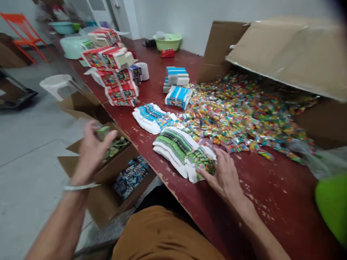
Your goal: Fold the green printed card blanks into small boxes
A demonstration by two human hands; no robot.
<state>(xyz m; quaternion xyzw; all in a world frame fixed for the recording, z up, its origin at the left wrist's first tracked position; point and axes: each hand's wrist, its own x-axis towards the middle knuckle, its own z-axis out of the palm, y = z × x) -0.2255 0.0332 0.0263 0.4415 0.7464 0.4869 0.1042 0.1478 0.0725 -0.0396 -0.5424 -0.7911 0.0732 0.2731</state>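
My left hand [93,148], a little blurred, is over an open cardboard box beside the table. A small green packet [102,130] shows between its thumb and fingers. Below it, the box holds many green packets [115,147]. On the table, my right hand [225,173] grips the near right end of a fanned row of flat green-and-white printed cartons [176,146], thumb on the front side and fingers on the far side. Behind that row lies a similar fanned row of blue-and-white cartons [151,117]. Wrapped colourful candies [230,112] are heaped beyond my right hand.
A large tipped cardboard box [287,54] stands behind the candies. Bundled red cartons [108,59] and blue cartons [179,95] are stacked farther back on the red table [271,191]. A lower box holds blue packets [132,177]. A green basin [168,42] sits near the wall.
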